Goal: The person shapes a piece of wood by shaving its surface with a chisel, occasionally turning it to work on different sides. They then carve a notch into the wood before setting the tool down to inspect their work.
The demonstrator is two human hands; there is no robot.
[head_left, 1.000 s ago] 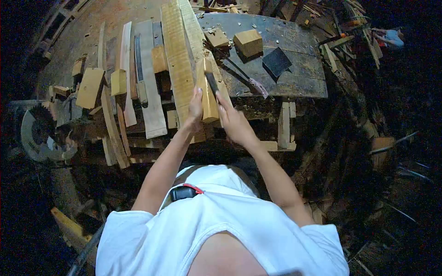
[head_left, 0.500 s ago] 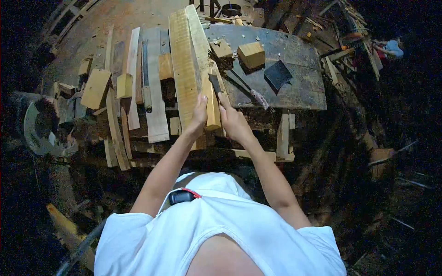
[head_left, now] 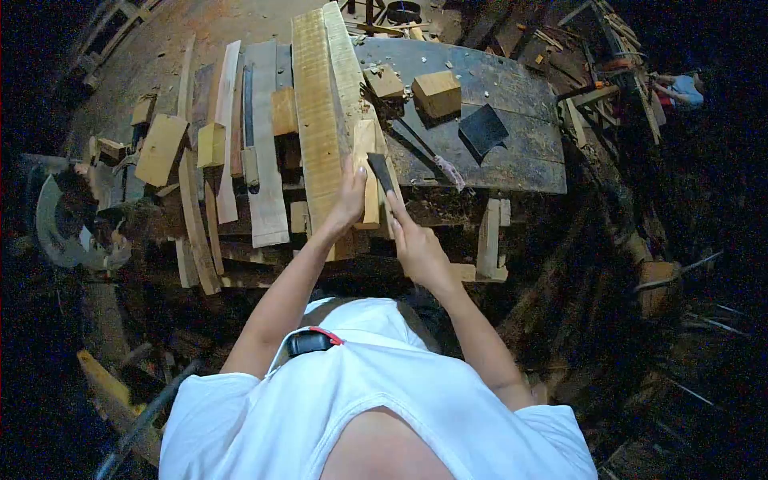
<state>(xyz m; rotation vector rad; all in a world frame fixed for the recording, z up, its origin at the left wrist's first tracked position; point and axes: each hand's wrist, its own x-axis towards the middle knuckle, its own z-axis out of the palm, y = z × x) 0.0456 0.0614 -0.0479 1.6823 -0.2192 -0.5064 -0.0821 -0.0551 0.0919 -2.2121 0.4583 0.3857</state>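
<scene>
My left hand [head_left: 350,200] is closed on the left side of a short, pale wood block [head_left: 366,180], which stands out over the bench's front edge. Just right of the block, my right hand [head_left: 420,248] is wrapped round the handle of a dark-bladed tool [head_left: 381,172]. The blade points up and to the left, its tip near the block's right side. Behind the block, a long yellowish board [head_left: 314,104] and a paler one [head_left: 342,64] lie lengthwise on the bench.
Wood strips [head_left: 266,144] and blocks [head_left: 162,150] lie to the left. On the dark bench top [head_left: 528,120] are a cut block [head_left: 437,94], a black square piece [head_left: 483,132] and a thin tool with a wrapped handle [head_left: 450,171]. At the far right a person [head_left: 682,90] is partly visible.
My right hand has moved down and toward me with the tool, whose blade now sits lower along the block. My left hand stays at the block.
</scene>
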